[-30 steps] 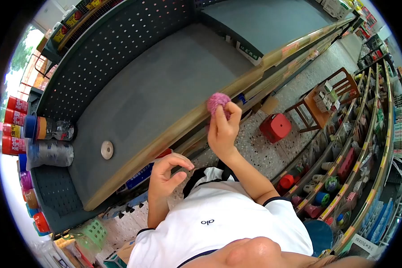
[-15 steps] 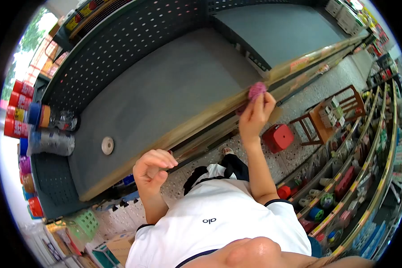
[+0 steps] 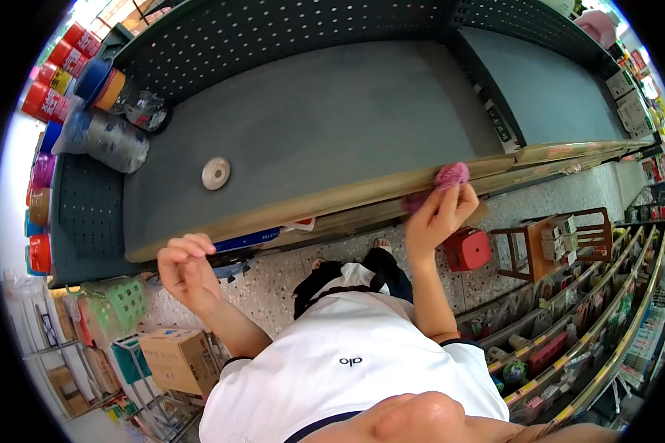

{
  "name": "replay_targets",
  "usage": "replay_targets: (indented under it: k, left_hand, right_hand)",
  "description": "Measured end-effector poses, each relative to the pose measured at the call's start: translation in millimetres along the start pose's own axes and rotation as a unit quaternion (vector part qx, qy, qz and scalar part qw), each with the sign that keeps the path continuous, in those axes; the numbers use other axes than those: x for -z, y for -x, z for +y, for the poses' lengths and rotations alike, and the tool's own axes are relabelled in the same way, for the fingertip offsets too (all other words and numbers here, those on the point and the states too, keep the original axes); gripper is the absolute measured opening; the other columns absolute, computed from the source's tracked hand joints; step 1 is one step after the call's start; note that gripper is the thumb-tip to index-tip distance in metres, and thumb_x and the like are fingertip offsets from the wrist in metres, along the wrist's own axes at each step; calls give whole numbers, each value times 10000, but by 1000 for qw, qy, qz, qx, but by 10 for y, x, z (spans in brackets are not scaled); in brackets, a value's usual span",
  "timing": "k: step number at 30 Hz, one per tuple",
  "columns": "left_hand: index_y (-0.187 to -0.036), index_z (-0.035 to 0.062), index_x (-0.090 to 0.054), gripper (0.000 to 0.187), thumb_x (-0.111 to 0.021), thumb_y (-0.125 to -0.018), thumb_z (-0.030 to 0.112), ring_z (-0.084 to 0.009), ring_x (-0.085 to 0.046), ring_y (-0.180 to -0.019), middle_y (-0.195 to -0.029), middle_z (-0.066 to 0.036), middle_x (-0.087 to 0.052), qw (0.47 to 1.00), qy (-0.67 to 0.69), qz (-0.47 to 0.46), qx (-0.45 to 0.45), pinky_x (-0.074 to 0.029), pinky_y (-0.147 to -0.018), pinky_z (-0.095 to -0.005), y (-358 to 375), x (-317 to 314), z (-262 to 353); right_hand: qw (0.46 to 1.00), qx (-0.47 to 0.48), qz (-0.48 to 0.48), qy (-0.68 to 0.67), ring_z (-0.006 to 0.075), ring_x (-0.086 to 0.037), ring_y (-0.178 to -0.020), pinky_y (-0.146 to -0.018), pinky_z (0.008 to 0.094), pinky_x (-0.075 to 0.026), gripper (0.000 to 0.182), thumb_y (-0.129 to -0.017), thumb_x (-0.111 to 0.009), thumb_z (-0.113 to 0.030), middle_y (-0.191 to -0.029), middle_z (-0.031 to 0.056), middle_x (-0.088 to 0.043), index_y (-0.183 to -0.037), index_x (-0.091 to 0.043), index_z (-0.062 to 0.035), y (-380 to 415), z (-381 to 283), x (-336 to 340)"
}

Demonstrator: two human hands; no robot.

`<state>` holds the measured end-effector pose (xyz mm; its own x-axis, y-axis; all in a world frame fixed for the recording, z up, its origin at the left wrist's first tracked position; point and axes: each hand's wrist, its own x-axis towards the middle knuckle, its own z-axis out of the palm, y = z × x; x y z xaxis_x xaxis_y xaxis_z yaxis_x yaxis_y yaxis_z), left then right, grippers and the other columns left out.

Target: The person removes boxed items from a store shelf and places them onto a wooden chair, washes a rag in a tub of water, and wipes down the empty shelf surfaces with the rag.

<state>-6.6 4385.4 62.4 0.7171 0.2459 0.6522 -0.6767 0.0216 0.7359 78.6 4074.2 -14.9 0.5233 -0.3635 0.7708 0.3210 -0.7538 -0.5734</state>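
Note:
My right hand (image 3: 437,221) pinches a crumpled pink cloth (image 3: 451,175) against the wooden front edge (image 3: 325,193) of a grey shelf (image 3: 318,111). Part of the cloth hangs below that edge, behind my fingers. My left hand (image 3: 188,275) is raised just in front of the shelf's left end, loosely curled and open, with nothing visible in it. A round white disc (image 3: 216,173) with a small centre mark lies on the shelf surface, farther in than my left hand.
Clear plastic containers (image 3: 111,140) and red-lidded jars (image 3: 46,102) stand at the left. A green basket (image 3: 118,303) and a cardboard box (image 3: 179,360) are lower left. To the right are a red stool (image 3: 467,249), a wooden chair (image 3: 536,247) and stocked racks (image 3: 561,325).
The view has shifted, so the shelf sits differently in frame. My left hand has moved left and lower. My right hand still holds the cloth at the edge, slightly farther right in view.

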Motion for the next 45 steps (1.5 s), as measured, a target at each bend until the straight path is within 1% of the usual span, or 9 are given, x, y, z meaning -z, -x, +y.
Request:
replay_targets:
  k: [5,8,13,17,29,35,39,40,45]
  left_hand:
    - [-1087,33,-526,138,-478,-959,46,-216,-504,-864,-942,-103,-555,998,-54,14,-39,-404,-807,-365,18,396,82]
    - [-1092,17,-531,149,-467,-958,23,-215,-522,-882,-953,-113,-565,995,-87,25,-38,-423,-827,-355,32,545,99]
    - [-1045,9,-538,121,-537,-924,24,-214,-559,-844,-913,-122,-582,989,-126,59,-48,-484,-774,-350,-5,625,90]
    - [-1048,4,-537,128,-543,-921,18,-221,-566,-857,-917,-124,-584,987,-142,50,-51,-489,-790,-354,-55,655,68]
    - [-1032,-3,-552,125,-542,-907,-13,-214,-586,-886,-939,-113,-598,969,-230,83,-45,-489,-825,-332,-17,575,13]
    - [-988,-19,-576,85,-542,-911,-5,-221,-599,-953,-992,-125,-614,931,-350,100,-38,-475,-880,-339,-15,496,-25]
    - [-963,-18,-623,105,-594,-878,37,-287,-612,-1011,-1000,-140,-646,857,-507,46,-71,-445,-946,-401,-93,490,33]
    - [-948,5,-649,119,-606,-875,89,-309,-608,-1046,-997,-122,-658,856,-511,36,-71,-401,-1005,-454,-94,510,29]
    - [-947,32,-666,147,-602,-882,147,-289,-608,-1064,-1001,-94,-663,835,-545,-10,-66,-327,-1068,-486,-53,621,26]
  right_hand:
    - [999,-11,-33,-37,326,-472,-990,-854,373,-395,223,-882,-555,39,-1116,203,-454,-1089,-545,123,267,-316,-102]
    - [998,34,-37,-32,313,-473,-979,-834,360,-407,224,-885,-542,58,-1123,200,-451,-1100,-548,119,335,-476,-152]
    - [992,66,-71,-83,351,-493,-1007,-865,390,-423,269,-836,-566,81,-1135,224,-466,-1105,-570,97,529,-814,-236]
    - [989,109,-81,-57,361,-549,-925,-756,376,-473,291,-744,-605,90,-1075,218,-517,-1035,-615,83,543,-892,-240]
    - [994,89,-37,46,409,-525,-1003,-880,421,-444,251,-829,-554,62,-1129,266,-489,-1069,-570,133,193,-220,-49]
    - [995,39,-15,87,349,-509,-970,-843,385,-438,269,-885,-529,50,-1132,216,-473,-1146,-547,115,-99,105,90]
    - [997,7,2,74,310,-500,-949,-809,362,-431,262,-922,-505,29,-1118,194,-472,-1167,-551,110,-116,52,55]
    - [997,-1,9,76,308,-499,-949,-807,359,-429,259,-925,-503,27,-1117,195,-472,-1165,-550,111,-104,34,35]
    - [997,-14,3,73,306,-491,-956,-807,353,-420,249,-926,-502,26,-1117,203,-470,-1153,-542,119,-31,-133,-5]
